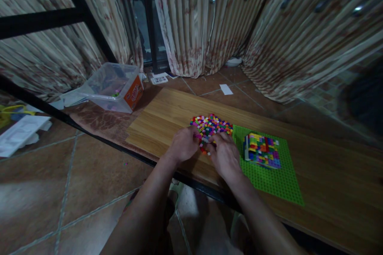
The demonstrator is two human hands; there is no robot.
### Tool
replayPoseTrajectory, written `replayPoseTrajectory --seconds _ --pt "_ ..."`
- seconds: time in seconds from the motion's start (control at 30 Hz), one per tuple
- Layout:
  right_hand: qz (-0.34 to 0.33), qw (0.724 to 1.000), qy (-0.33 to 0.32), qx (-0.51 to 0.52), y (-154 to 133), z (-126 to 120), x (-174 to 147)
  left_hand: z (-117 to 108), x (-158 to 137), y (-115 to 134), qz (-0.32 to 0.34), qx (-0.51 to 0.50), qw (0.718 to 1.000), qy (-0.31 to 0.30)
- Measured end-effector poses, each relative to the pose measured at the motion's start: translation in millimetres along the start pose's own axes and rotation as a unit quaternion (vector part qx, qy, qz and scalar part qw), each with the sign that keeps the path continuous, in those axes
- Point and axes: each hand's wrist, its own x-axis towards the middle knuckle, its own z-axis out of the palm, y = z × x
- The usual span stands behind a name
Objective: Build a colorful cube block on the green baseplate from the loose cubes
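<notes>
A heap of tiny coloured building bricks [212, 121] lies on the wooden board, and both hands are at its near side. My left hand [185, 143] is closed, its bent fingertips among the bricks at the left edge; a pink brick shows by them. At the heap's right side, my right hand [226, 154] curls its fingers down with the tips close together. Whatever either hand pinches is too small to make out. Just right of the right hand lies a green baseplate [269, 185], carrying a block built of many coloured bricks [262, 150].
The wooden board [161, 115] has a dark metal edge [197, 185] towards me. A clear plastic tub [112, 101] with an orange label stands at the back left. White trays [22, 133] lie on the tiled floor at left. Striped curtains [206, 24] hang behind, and a white card [226, 89] lies on the floor.
</notes>
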Motion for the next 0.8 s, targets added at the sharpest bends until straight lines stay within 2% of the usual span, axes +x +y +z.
replayPoseTrajectory --seconds 0.27,0.6,0.8 --pt "0.000 1.000 -0.006 -0.021 -0.7 3.8 1.9 10.4 -0.3 6.5 0.007 -0.029 1.000 -0.010" --pt "-0.010 1.000 0.012 -0.015 -2.3 4.4 2.0 6.8 1.2 7.4 0.002 -0.090 0.995 -0.033" --pt "-0.036 0.999 0.009 -0.019 -1.0 6.2 1.9 6.9 2.8 5.1 -0.014 -0.081 0.997 -0.004"
